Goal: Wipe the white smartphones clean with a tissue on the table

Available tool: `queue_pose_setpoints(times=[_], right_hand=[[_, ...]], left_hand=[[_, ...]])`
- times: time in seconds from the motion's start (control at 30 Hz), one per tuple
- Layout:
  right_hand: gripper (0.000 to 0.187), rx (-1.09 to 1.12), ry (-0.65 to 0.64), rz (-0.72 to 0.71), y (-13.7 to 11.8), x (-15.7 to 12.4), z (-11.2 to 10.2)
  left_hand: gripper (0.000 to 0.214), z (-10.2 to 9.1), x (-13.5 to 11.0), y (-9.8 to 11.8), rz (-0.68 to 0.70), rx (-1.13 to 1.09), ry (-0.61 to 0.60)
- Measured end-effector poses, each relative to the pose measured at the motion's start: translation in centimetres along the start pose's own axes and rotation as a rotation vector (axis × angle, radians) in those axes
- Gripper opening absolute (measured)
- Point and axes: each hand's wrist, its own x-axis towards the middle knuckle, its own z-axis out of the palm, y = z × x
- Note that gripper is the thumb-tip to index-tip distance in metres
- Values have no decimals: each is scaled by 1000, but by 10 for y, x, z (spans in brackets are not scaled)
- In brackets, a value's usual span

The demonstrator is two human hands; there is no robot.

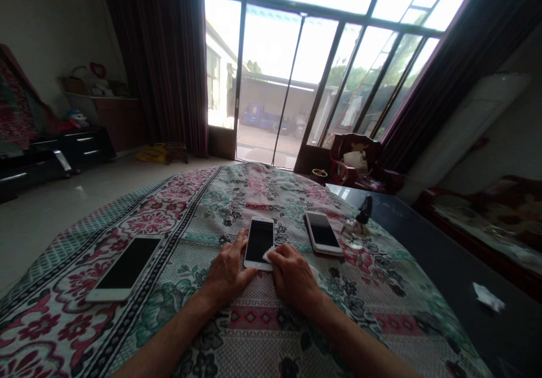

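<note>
hands (225,269) on phone (259,240), with tissue (267,255)

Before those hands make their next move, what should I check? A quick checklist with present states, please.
1. Left hand touching the middle phone: ok, at its left side.
2. White wipe in the right hand: ok, at the screen's lower right.
3. Middle phone face up: ok.
4. Left phone and right phone apart from the hands: ok.
5. Clear bottle with black top apart from the hands: ok, beyond the right phone.
6. Middle phone's screen spotless: cannot tell, too small and dark.
</note>
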Motion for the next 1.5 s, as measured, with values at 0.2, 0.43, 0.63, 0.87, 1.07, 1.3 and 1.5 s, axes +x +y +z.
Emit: queue_pose_setpoints(times=[0.2,0.43,0.63,0.87,1.07,1.3,1.5], right_hand=[[27,223,-18,-52,2,-11,-15],[20,68,163,73,6,62,-4],[21,-87,71,118,9,100,27],[23,36,62,-63,0,55,24],[24,224,25,-71,-16,1,3],[26,95,-19,248,3,28,-9],[27,126,-48,285,13,65,-2]], left_hand=[[86,-1,0,-1,13,0,-14],[84,-2,0,2,14,22,-19],[87,0,-1,-2,25,21,3],[88,0,0,-1,10,17,-12],[87,2,0,-2,34,6,14],[92,1,-3,0,62,57,42],[81,1,-11,8,141,21,3]])
